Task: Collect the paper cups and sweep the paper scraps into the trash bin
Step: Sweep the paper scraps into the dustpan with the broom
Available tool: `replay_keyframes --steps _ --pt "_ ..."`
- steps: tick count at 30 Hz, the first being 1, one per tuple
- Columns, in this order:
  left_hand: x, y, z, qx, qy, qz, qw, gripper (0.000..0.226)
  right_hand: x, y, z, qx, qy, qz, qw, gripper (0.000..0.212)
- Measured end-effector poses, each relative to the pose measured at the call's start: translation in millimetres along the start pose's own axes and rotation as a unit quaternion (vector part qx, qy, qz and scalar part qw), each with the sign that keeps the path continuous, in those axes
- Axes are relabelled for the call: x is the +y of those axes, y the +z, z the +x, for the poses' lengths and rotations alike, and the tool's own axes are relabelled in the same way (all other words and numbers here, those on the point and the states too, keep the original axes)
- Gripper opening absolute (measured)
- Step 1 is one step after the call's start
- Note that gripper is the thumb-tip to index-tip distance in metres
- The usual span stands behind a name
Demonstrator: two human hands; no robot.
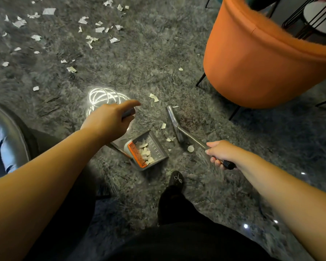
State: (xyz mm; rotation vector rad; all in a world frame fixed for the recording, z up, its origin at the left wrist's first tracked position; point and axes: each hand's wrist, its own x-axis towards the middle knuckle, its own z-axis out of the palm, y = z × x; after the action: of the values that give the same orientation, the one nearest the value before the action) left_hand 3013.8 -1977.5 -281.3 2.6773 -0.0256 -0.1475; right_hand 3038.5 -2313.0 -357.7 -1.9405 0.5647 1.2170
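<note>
My left hand [109,117] was curled round the dark top of the dustpan handle [128,112], forefinger stretched forward. My right hand [219,152] gripped the broom handle [193,137] just above its black grip. The two hands were well apart, with the dustpan [155,147] on the floor between them and nearer my body.

Progress, as judged: partial. The dustpan held a small heap of scraps against its orange comb [136,154], so one pass looked complete. The broom head [174,121] lay on the carpet [177,44] just ahead of my right hand, beside the pan's open side. A handful of loose scraps [168,139] remained between broom and pan, and a few more lay just beyond my left forefinger.

Outstanding: a wide scatter of scraps [49,11] well beyond my left hand, across the far carpet, untouched. No paper cups and no trash bin were in view, so I could not tell whether the cups were collected; emptying the pan remained to be done.

Other items: an orange chair [262,68] beyond my right hand; my dark sock [177,180] below the pan.

Markings: none legible. The sock bore a small pale emblem, no readable writing.
</note>
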Motion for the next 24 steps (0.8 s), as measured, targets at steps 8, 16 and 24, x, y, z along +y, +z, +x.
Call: replay_keyframes --steps 8,16,24 --pt "2.4 -10.1 78.1 -0.009 0.028 0.054 0.998 0.043 -59.8 -16.0 41.4 -0.029 0.026 -0.064 0.997 0.058" --pt "-16.6 -15.3 107.0 -0.039 0.014 0.030 0.999 0.045 -74.3 12.5 40.9 -0.092 0.006 -0.164 0.982 0.045" --pt "-46.6 -19.6 97.4 -0.019 0.051 0.023 0.998 0.043 -40.1 50.0 6.1 -0.102 0.037 -0.039 0.993 0.057"
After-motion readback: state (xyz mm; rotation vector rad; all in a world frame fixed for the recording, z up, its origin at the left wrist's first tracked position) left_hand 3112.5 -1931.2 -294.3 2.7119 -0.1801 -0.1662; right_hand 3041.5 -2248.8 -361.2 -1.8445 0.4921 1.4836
